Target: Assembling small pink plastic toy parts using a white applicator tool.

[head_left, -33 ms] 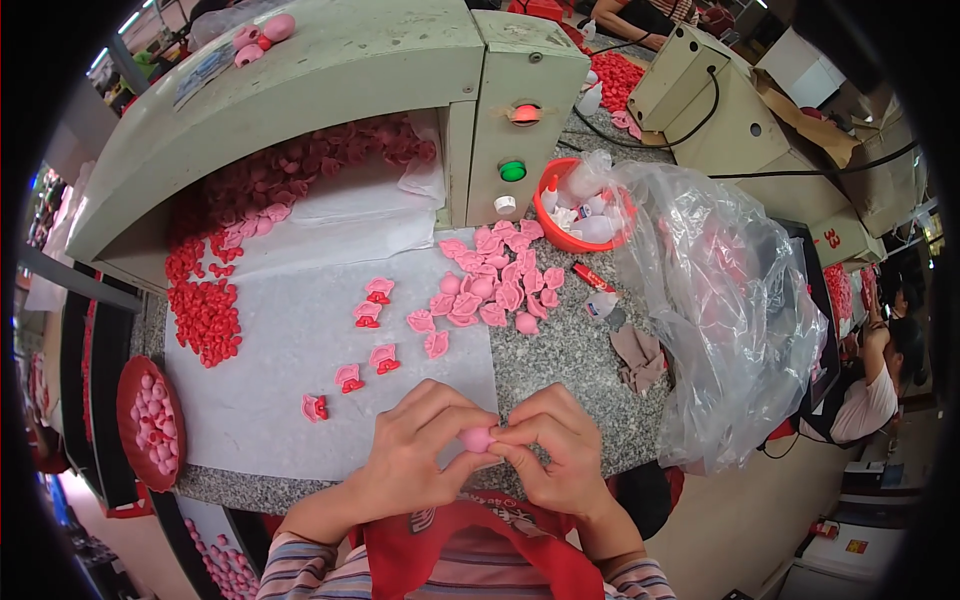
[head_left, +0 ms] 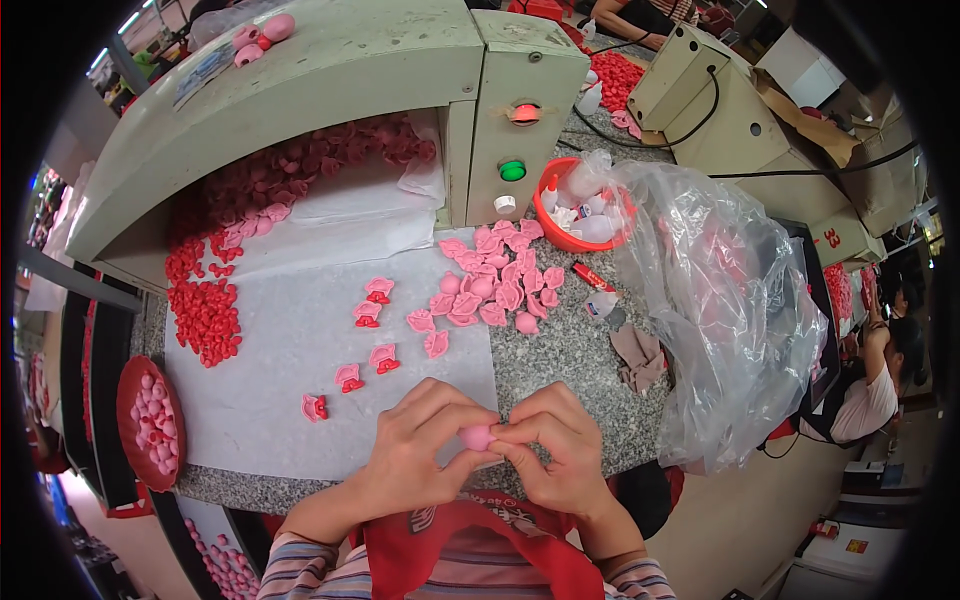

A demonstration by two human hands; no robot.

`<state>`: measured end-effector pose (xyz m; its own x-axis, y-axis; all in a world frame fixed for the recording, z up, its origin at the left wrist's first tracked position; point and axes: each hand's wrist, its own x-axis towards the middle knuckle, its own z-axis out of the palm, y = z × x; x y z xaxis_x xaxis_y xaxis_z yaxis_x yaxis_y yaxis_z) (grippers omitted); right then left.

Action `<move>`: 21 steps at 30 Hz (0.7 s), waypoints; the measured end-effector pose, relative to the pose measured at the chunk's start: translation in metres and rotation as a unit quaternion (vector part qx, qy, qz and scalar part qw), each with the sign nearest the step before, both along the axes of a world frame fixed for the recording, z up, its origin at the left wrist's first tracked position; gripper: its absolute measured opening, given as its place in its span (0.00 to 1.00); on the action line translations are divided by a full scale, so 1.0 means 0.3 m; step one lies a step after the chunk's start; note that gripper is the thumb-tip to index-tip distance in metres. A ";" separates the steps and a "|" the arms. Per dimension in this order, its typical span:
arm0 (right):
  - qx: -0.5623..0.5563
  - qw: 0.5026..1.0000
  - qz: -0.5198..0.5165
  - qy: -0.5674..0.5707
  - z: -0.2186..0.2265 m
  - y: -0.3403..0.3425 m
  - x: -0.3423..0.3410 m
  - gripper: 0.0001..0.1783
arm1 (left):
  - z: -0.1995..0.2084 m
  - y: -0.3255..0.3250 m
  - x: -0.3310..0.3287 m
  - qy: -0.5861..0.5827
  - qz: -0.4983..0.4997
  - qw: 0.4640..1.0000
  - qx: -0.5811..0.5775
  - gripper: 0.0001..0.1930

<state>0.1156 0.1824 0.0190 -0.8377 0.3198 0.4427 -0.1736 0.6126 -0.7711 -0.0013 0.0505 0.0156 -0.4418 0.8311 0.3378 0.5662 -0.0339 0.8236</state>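
Note:
Close to the table's front edge, a small round pink plastic piece (head_left: 475, 437) is held between my two hands. My left hand (head_left: 425, 440) pinches it from the left with thumb and index finger. From the right, my right hand (head_left: 553, 447) grips its edge with closed fingertips. Part of the piece is hidden by the fingers. Beyond my left hand, several pink pieces with red feet (head_left: 383, 358) lie spaced out on a white paper sheet (head_left: 270, 420). Farther off, a heap of loose pink shell-shaped pieces (head_left: 490, 280) spreads over the sheet's right edge and the stone tabletop.
A pale green machine (head_left: 330, 70) arches over the far side, pink and red parts inside. Small red pieces (head_left: 205, 322) pile at left, near a red bowl of pink balls (head_left: 125, 400). At right are a red basket of bottles (head_left: 585, 243), a grey cloth (head_left: 637, 358) and a plastic bag (head_left: 720, 330).

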 end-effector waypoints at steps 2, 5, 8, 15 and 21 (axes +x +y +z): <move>-0.027 1.000 -0.010 0.008 0.003 -0.004 -0.007 0.08 | -0.029 0.008 0.003 -0.015 -0.004 1.000 0.017 0.17; -0.075 0.995 -0.054 0.029 0.000 -0.037 -0.022 0.11 | -0.091 0.017 0.022 -0.426 -0.073 0.898 0.087 0.17; -0.059 0.992 -0.111 0.022 0.005 -0.076 -0.029 0.15 | -0.144 0.031 0.050 -0.739 -0.129 0.642 0.161 0.21; 0.008 0.985 -0.169 0.041 -0.024 -0.075 -0.043 0.18 | -0.154 0.059 0.097 -0.850 -0.129 0.480 0.174 0.24; -0.018 0.995 -0.097 0.003 0.022 -0.041 -0.031 0.15 | -0.205 0.029 0.008 -0.747 -0.211 0.613 0.145 0.24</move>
